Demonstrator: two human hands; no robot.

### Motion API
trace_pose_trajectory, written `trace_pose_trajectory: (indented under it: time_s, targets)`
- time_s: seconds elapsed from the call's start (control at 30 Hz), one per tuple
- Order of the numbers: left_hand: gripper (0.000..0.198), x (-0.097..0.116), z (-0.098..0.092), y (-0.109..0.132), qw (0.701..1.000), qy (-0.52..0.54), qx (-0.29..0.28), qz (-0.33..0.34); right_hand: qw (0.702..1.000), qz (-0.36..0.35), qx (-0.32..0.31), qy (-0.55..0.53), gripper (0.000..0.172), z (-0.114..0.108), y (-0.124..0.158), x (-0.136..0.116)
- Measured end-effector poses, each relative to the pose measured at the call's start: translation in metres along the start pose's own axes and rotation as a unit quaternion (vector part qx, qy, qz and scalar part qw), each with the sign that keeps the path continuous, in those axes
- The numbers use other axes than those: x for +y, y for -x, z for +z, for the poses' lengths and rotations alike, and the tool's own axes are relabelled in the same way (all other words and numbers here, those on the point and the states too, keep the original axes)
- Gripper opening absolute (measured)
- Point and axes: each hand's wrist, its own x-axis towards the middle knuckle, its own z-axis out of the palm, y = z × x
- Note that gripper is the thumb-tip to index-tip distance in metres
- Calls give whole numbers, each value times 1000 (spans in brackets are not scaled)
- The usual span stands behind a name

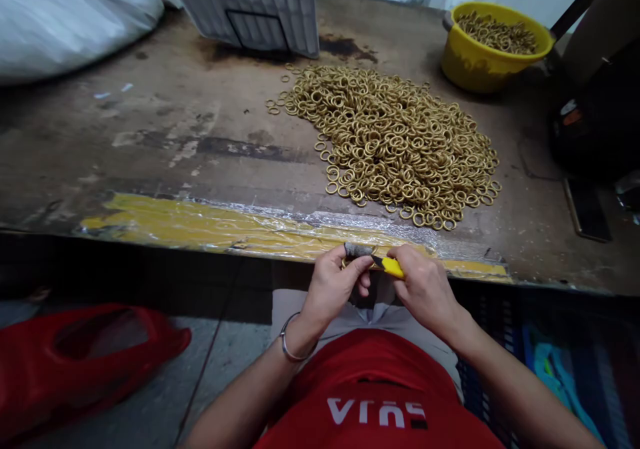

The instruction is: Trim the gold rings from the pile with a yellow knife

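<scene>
My right hand (420,282) is closed around a small knife with a yellow handle (393,267); its dark blade (377,261) points left. My left hand (334,283) pinches a gold-coloured metal ring, mostly hidden by the fingers, right at the blade's tip. A grey wrapping (358,251) shows at the top of the left fingers; whether it covers a finger or is a separate piece I cannot tell. Both hands are at the table's front edge, above my lap. Just beyond them lies a large heap of gold-coloured rings (400,142).
A yellow tub (473,62) of rings stands at the back right. A grey ribbed panel (250,9) rises behind the heap. On the table (200,115) are a white sack (70,22) and a phone (586,209). Yellow tape (200,225) covers the front edge. A red plastic chair (90,375) is lower left.
</scene>
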Motion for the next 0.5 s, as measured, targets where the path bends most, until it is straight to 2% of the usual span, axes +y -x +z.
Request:
trace_pose_trajectory:
  time_s: [0.2, 0.37, 0.43, 0.5]
  targets:
    - [21, 2, 4, 5, 999, -32, 17, 17, 995, 27, -15, 92, 15, 8, 0, -8]
    - [21, 4, 3, 12, 994, -98, -22, 53, 986, 33, -32, 160, 18, 6, -8, -5]
    - [21, 6, -1, 21, 983, -153, -17, 97, 975, 84, -54, 196, 19, -1, -13, 6]
    - [23, 5, -7, 31, 960, -224, -22, 165, 956, 169, -48, 233, 17, -11, -18, 22]
